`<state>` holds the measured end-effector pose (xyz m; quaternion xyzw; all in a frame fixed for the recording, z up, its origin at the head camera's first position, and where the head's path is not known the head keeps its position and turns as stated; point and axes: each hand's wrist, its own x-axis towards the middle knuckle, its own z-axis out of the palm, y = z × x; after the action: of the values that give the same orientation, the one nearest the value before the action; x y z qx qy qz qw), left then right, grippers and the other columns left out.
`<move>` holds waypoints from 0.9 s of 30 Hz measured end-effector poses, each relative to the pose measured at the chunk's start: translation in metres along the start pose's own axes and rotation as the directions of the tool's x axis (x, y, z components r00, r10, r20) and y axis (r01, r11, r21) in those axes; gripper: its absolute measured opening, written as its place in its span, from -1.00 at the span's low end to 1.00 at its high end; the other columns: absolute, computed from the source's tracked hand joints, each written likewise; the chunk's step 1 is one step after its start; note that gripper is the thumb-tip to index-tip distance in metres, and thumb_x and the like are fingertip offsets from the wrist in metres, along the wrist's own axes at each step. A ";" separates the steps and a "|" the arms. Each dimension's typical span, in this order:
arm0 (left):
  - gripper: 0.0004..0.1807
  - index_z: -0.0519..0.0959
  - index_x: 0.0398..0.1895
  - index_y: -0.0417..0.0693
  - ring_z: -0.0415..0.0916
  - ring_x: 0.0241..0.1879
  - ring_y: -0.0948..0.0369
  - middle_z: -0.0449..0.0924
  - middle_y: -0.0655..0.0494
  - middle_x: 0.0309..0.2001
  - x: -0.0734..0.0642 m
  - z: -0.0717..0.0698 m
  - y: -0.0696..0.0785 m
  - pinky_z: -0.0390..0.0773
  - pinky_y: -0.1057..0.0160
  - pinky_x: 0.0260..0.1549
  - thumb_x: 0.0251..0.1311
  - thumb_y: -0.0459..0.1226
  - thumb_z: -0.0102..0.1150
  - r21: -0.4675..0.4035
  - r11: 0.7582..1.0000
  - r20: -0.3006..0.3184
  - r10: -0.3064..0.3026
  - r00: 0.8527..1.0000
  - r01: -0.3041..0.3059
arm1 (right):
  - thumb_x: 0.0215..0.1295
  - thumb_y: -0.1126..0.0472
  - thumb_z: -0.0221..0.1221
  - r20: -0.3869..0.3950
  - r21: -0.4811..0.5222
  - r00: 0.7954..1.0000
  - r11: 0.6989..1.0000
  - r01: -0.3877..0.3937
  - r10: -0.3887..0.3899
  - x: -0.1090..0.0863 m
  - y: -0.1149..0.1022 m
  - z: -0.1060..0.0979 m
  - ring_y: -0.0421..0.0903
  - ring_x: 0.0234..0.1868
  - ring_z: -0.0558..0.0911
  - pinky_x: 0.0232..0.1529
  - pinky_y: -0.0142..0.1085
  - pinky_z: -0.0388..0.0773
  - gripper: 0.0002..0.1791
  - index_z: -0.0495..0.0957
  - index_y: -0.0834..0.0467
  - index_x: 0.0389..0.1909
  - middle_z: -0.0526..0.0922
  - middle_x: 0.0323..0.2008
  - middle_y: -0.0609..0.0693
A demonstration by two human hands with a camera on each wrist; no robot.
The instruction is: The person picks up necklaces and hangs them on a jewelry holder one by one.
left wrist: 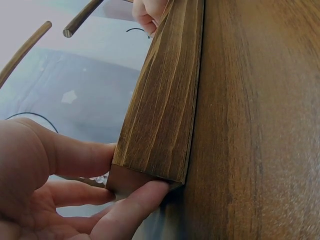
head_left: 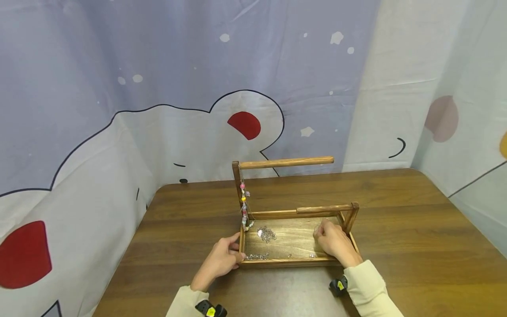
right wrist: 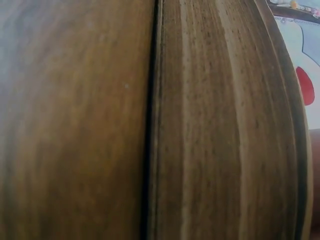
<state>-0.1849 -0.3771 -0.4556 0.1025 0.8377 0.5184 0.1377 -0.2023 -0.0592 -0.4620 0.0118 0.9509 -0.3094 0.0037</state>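
Note:
A wooden jewelry stand [head_left: 285,263] with a shallow tray base sits on the table. My left hand [head_left: 223,257] grips its front left corner; in the left wrist view, the thumb and fingers press around that corner [left wrist: 145,175]. Inside the tray's right end is my right hand [head_left: 334,239], fingers curled downward near a faint, thin shiny item [head_left: 316,228]. Its fingertips are hidden, so any hold is unclear. A silvery chain pile [head_left: 267,234] lies left of centre in the tray, and another chain [head_left: 257,256] runs along the front wall.
Colourful beaded strands [head_left: 243,200] hang at the left end of the tall upper bar [head_left: 287,162]. A lower bar [head_left: 324,208] extends leftward from a short right post [head_left: 350,218]. Behind the brown table [head_left: 190,211] hangs a printed curtain [head_left: 190,57].

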 end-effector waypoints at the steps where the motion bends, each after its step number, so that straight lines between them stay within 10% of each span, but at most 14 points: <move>1: -0.27 0.12 0.30 -0.42 0.55 -0.43 0.19 0.52 -0.20 -0.22 0.000 0.000 0.000 0.60 0.21 -0.56 0.03 -0.44 0.15 0.000 1.000 0.001 0.000 1.000 0.000 | 0.19 0.25 0.00 -0.001 -0.004 1.000 1.000 0.005 -0.005 0.000 0.000 0.000 -0.10 -0.57 0.37 -0.62 -0.30 0.26 -0.89 0.35 0.12 -0.51 0.40 -0.58 -0.01; 27: -0.27 0.13 0.31 -0.41 0.53 -0.46 0.23 0.52 -0.19 -0.24 0.000 0.001 0.000 0.59 0.23 -0.59 0.01 -0.45 0.15 -0.013 1.000 -0.008 -0.001 1.000 0.001 | 0.25 0.27 0.06 -0.118 0.022 0.983 0.989 0.145 -0.141 -0.010 -0.032 -0.023 -0.14 -0.59 0.35 -0.61 -0.31 0.25 -0.88 0.50 0.18 -0.46 0.42 -0.63 -0.07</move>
<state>-0.1844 -0.3762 -0.4561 0.0992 0.8349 0.5243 0.1352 -0.1931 -0.0722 -0.4247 -0.0383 0.9430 -0.3223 -0.0740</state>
